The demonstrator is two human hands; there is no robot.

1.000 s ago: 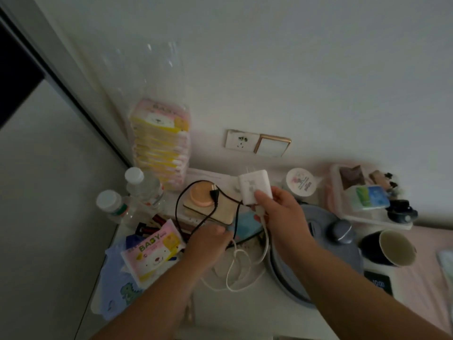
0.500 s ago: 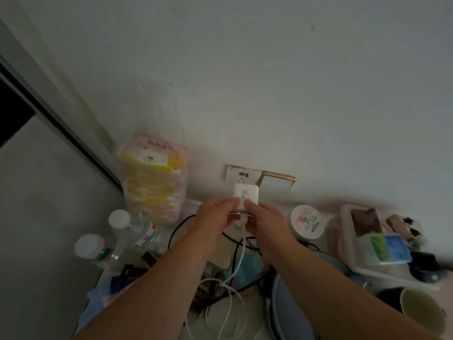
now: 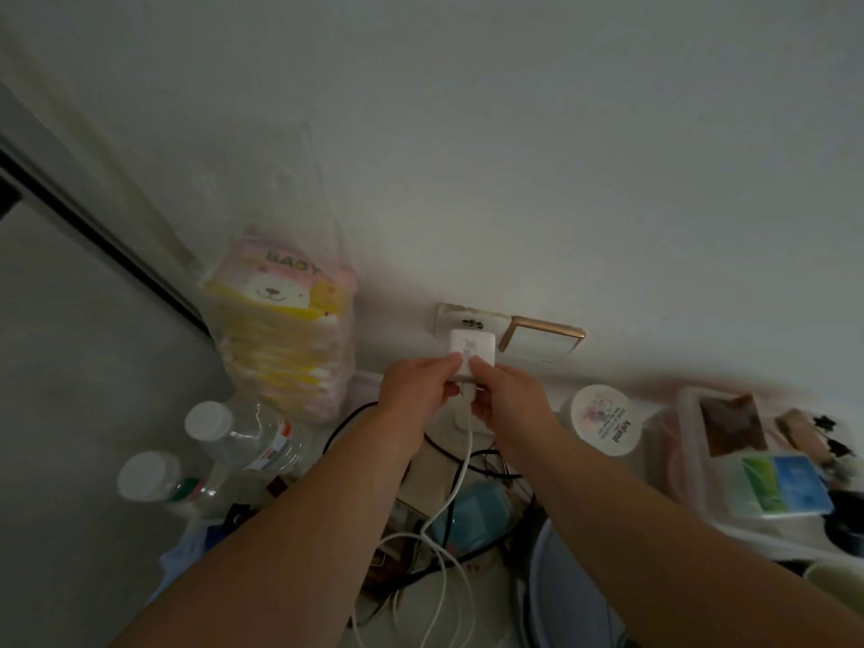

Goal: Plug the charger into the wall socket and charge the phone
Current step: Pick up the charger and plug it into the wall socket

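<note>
A white charger block (image 3: 472,350) is pressed against the lower part of the white wall socket (image 3: 460,318), covering most of its plate. My left hand (image 3: 418,385) pinches the charger's left side and my right hand (image 3: 507,399) pinches its right side. A white cable (image 3: 456,498) hangs from the charger's underside down between my forearms into loose loops on the table. I cannot tell whether the prongs are fully seated. The phone is not visible.
A gold-framed light switch (image 3: 542,341) sits right of the socket. A stack of baby wipe packs (image 3: 280,329) stands at left, with two clear bottles (image 3: 234,437) below it. A round white tub (image 3: 603,425), a tray of items (image 3: 757,460) and black cords (image 3: 467,465) crowd the table.
Both hands carried the charger up from the table to the wall socket. My left hand left the table and joined the right on the charger. The view tilted upward.
</note>
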